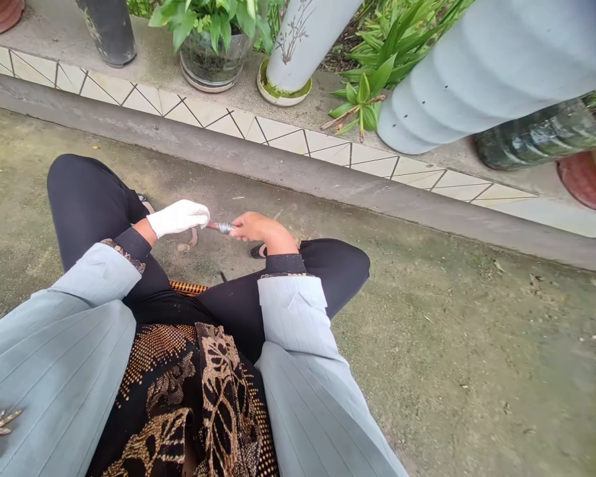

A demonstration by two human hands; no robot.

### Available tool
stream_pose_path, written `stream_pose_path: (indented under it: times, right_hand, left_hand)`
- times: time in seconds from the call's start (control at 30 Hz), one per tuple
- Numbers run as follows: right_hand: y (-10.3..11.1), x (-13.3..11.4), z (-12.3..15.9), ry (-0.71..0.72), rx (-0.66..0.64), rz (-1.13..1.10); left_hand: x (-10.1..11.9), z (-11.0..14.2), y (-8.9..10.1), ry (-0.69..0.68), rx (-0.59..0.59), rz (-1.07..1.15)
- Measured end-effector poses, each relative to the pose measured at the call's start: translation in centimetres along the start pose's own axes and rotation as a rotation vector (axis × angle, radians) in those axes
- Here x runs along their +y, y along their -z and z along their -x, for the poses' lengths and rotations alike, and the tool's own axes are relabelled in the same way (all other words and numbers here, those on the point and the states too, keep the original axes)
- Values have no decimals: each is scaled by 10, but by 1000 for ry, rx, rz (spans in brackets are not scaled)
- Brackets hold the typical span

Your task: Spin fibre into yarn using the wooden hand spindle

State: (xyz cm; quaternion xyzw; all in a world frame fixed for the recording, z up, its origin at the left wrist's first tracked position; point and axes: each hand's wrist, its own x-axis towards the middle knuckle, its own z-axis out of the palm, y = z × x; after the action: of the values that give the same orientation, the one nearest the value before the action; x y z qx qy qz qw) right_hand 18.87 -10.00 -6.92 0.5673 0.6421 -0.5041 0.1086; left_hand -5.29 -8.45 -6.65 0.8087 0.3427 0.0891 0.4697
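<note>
My left hand (pixel 179 217), in a white glove, is closed around one end of a short, thin reddish-brown rod (pixel 223 227). Silvery-grey wire or tape seems to be wound around the rod between my hands. From the other side, my bare right hand (pixel 254 226) grips it with the fingers wrapped around. Both ends are hidden in my hands, so its exact kind cannot be made out. It is held roughly level, above the ground between my bent knees.
A low tiled ledge (pixel 288 140) runs across in front. On it stand a potted plant (pixel 211 59), a white column-like vase (pixel 298 50) in a green-stained saucer, a large ribbed pale-blue pot (pixel 477 73) and a dark container (pixel 110 30). Concrete ground (pixel 477 344) lies at the right.
</note>
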Motion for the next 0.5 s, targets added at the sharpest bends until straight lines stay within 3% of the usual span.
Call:
stream_pose_path:
  times: [0.07,0.13,0.23,0.3,0.37,0.43,0.5]
  right_hand:
    - [-1,-3,7,91,-263,-28]
    - [0,-6,14,222,-411,-88]
    - [3,-8,24,397,-385,-255]
    - [6,-8,28,479,-169,-447]
    - [8,-6,28,521,168,-667]
    - [9,-2,23,504,485,-814]
    - [10,3,13,403,690,-811]
  left_hand:
    - [-1,-1,-1,-7,-21,7]
    - [-3,-2,-4,-30,-49,63]
    - [-7,-4,-10,-26,-51,187]
    - [-12,-6,-13,14,-31,291]
    - [-18,-8,-16,40,-10,380]
    - [-22,-9,-17,48,2,420]
    - [-22,-8,-17,44,-16,412]
